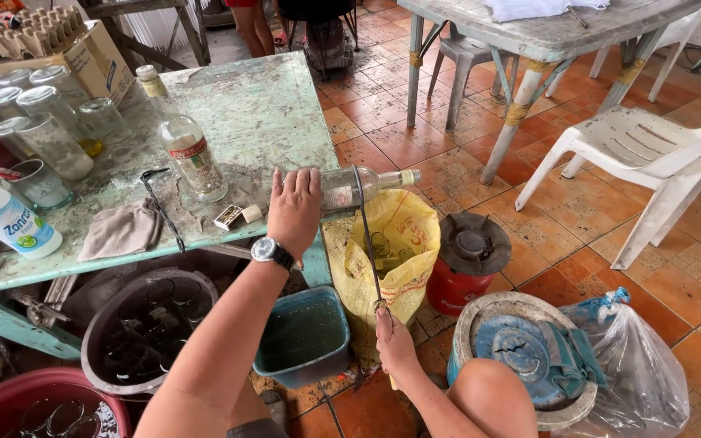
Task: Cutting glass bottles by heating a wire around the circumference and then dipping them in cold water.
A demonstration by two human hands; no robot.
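Note:
My left hand grips a clear glass bottle lying sideways at the edge of the worn green table, its neck pointing right over a yellow sack. A thin dark cord or wire loops around the bottle and runs down to my right hand, which pinches its lower end. A watch sits on my left wrist. Another clear bottle stands upright on the table left of my hand.
Several glass jars, a white plastic bottle, a rag and a matchbox lie on the table. Below are a teal bin, a black tub, a red can and a bucket. White plastic chairs stand right.

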